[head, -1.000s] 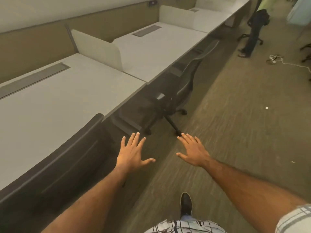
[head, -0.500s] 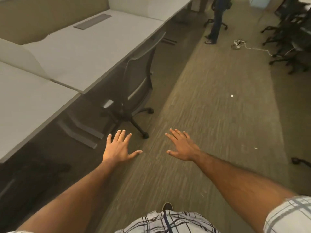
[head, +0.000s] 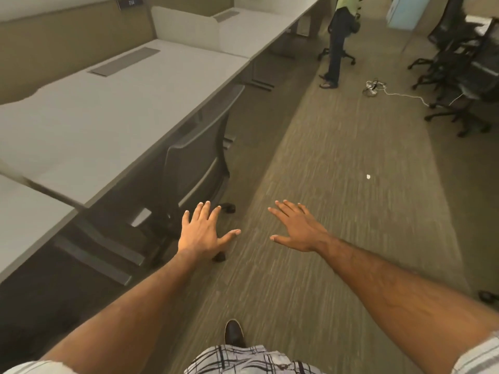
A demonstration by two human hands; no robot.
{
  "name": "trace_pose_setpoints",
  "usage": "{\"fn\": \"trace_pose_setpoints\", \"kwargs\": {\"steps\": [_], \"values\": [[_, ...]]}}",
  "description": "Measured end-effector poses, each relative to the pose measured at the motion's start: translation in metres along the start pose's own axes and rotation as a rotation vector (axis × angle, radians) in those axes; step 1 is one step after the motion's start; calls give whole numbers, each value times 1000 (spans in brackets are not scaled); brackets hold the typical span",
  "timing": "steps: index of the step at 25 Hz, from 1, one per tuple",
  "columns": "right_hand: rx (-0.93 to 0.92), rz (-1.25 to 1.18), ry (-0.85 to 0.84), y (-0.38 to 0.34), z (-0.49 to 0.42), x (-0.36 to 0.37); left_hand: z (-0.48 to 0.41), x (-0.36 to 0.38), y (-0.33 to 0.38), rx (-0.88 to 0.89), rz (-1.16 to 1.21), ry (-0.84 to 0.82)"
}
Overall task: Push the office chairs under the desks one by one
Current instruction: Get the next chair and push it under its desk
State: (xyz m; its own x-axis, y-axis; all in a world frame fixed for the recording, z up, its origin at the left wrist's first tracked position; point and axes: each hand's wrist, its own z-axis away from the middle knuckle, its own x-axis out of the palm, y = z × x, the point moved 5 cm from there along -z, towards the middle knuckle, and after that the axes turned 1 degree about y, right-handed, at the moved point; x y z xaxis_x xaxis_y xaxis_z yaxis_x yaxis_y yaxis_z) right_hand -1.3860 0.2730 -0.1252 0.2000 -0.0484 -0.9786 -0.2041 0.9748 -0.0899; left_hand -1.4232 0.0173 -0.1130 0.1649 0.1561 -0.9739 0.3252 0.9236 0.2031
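Observation:
A dark grey office chair stands at the long white desk, its seat partly under the desk edge and its backrest sticking out toward the aisle. My left hand is stretched out flat with fingers apart, just short of the chair's base and below its backrest, touching nothing. My right hand is also spread and empty, out over the carpet to the right of the chair. Both arms reach forward from the bottom of the view.
A white divider panel separates the desks. A person stands at the far end of the aisle beside another chair. A white cable lies on the carpet. Several black chairs crowd the right side.
I have walked forward along the aisle: the first chair has dropped out of view at the left, and the second chair is now close in front of my left hand. Both hands stay spread.

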Motion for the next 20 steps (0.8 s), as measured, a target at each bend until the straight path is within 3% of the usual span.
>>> {"fn": "trace_pose_setpoints", "kwargs": {"steps": [4,11,17,20], "values": [[-26,-6,66,19,-71,-46,-64,-34,13,56,158,38],[-126,-61,199,46,-213,-123,-170,-137,-2,160,128,402],[-317,-121,217,69,-350,-178,-230,-132,-58,-370,134,195],[-445,-77,158,75,-406,-192,-234,-113,-65,-503,130,146]]}}
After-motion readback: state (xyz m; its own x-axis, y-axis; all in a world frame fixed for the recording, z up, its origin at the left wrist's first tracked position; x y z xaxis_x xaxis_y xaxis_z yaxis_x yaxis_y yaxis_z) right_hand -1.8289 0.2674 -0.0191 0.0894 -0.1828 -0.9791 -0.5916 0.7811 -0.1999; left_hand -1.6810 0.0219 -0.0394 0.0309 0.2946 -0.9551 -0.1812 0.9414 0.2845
